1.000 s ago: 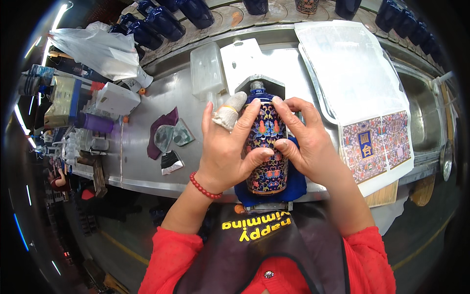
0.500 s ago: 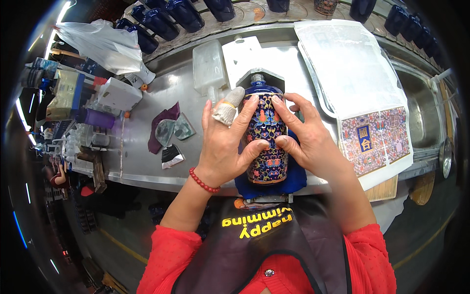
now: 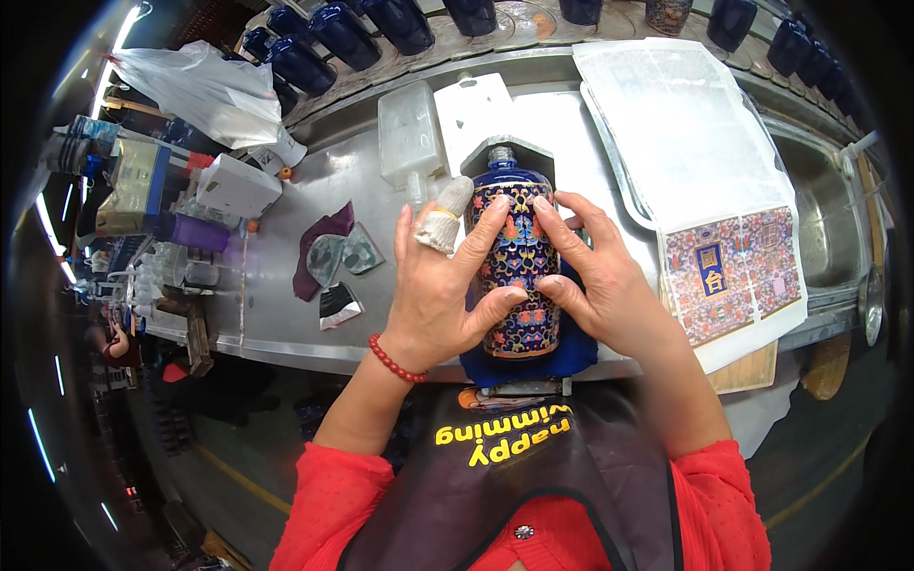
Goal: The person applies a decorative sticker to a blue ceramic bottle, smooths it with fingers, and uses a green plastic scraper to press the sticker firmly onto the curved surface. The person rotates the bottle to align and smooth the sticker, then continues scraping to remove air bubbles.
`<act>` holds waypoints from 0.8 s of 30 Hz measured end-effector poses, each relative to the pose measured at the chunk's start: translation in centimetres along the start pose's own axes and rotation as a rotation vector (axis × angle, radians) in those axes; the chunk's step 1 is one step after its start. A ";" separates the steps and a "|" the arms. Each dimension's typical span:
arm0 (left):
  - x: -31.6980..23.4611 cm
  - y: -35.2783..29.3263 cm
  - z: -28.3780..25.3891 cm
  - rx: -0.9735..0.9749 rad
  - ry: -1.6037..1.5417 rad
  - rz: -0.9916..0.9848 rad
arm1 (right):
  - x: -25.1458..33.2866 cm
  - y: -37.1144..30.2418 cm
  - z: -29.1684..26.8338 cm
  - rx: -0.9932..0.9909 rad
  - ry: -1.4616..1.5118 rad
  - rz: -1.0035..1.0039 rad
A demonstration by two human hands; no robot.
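Observation:
A dark blue bottle [image 3: 519,257] lies with its neck pointing away from me, a colourful floral decal wrapped over its body. My left hand [image 3: 443,285] rests on its left side, index finger and thumb stretched flat onto the decal. One left finger wears a pale cloth finger cover [image 3: 444,219]. From the right side, my right hand [image 3: 605,271] lays its index finger and thumb on the decal too. Both hands have their fingers apart. Under the bottle is a blue cloth [image 3: 571,347], and an angular grey holder [image 3: 535,157] stands behind its neck.
At right, decal sheets [image 3: 728,276] lie by a white-covered tray [image 3: 666,124] and a metal sink [image 3: 828,228]. At left are cloth scraps [image 3: 328,252], a clear container [image 3: 409,133] and a white box [image 3: 238,186]. Several blue bottles [image 3: 347,36] line the far conveyor.
My fingers keep nearly the same places on the decal. The whole view shifts slightly, and the blue bottles on the far conveyor have moved to the right.

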State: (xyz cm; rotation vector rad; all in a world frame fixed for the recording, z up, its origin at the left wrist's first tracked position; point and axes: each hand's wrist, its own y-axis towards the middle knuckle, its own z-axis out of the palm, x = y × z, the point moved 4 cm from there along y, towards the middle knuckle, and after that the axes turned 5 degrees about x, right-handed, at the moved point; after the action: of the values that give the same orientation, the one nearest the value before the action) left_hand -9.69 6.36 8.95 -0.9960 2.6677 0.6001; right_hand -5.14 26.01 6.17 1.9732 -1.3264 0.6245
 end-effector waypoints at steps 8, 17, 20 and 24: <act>0.0 -0.1 0.0 0.012 -0.033 -0.004 | -0.1 -0.1 0.0 -0.014 -0.003 -0.029; -0.2 -0.2 -0.2 0.052 0.028 0.011 | 0.1 -0.3 -0.2 -0.033 0.013 -0.039; -0.4 0.0 -0.3 0.056 0.035 0.023 | 0.2 -0.3 -0.3 -0.034 0.015 -0.053; -0.5 0.1 -0.5 0.014 -0.046 0.018 | 0.3 -0.4 -0.4 -0.034 0.023 -0.044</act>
State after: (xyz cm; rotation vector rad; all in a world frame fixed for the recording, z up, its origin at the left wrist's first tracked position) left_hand -9.40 6.47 9.62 -0.9446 2.6399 0.5998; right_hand -4.71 26.24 6.53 1.9574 -1.2681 0.5983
